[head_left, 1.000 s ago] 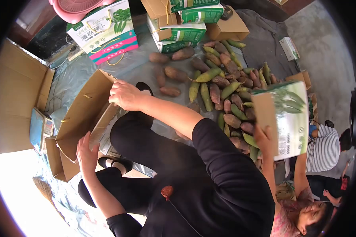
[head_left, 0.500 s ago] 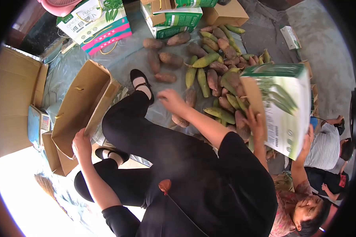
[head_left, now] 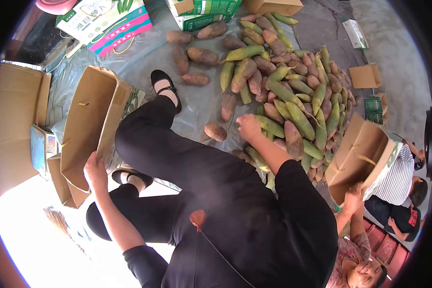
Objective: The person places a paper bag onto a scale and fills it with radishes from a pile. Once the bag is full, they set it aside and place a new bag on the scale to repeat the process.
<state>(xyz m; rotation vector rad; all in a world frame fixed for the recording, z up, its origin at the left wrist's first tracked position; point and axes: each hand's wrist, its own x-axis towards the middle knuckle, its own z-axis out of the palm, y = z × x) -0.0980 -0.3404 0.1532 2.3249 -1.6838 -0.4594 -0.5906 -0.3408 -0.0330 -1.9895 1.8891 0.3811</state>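
Note:
My left hand grips the near rim of an open cardboard box, which leans beside my leg with its mouth towards me. Cord loops show on the box's inner walls. My right hand is over the edge of a pile of green radishes and reddish-brown tubers. Its fingers are loosely bent and appear to hold nothing. One loose tuber lies just left of that hand, and another tuber is slightly farther off. Another tuber rests across green radishes.
At right a co-worker's hand holds an open carton. Green-and-white cartons stand at the back, near a printed gift box. A large cardboard sheet is at left. Other people are at far right.
My right hand has moved right, to the pile's edge. A tuber now lies across the green radishes there. The co-worker's carton has moved right and down and turned its open side into view.

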